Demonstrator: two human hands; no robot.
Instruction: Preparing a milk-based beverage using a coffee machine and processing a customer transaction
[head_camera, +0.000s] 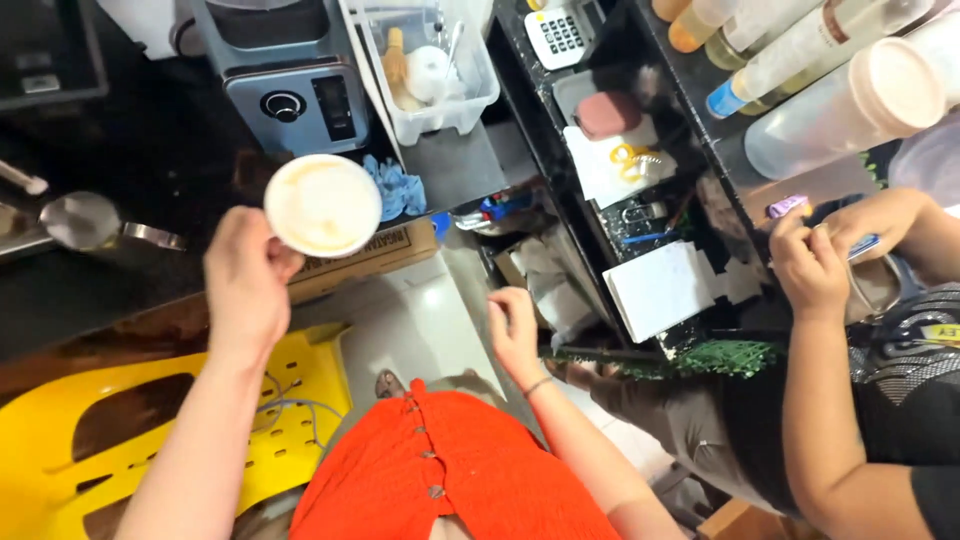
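My left hand (245, 285) grips a round cup (322, 205) of pale creamy drink, held up in front of the dark counter (150, 150). The cup's open top faces the camera. My right hand (515, 330) hangs lower at the middle, fingers loosely apart and holding nothing, above the pale floor. An orange buttoned garment (450, 470) covers my front at the bottom.
A grey machine (290, 80) and a clear bin of tools (430, 70) stand on the counter. A yellow plastic stool (130, 430) sits lower left. At right another person's hands (830, 250) work beside shelves with bottles (800, 50) and a white box (660, 290).
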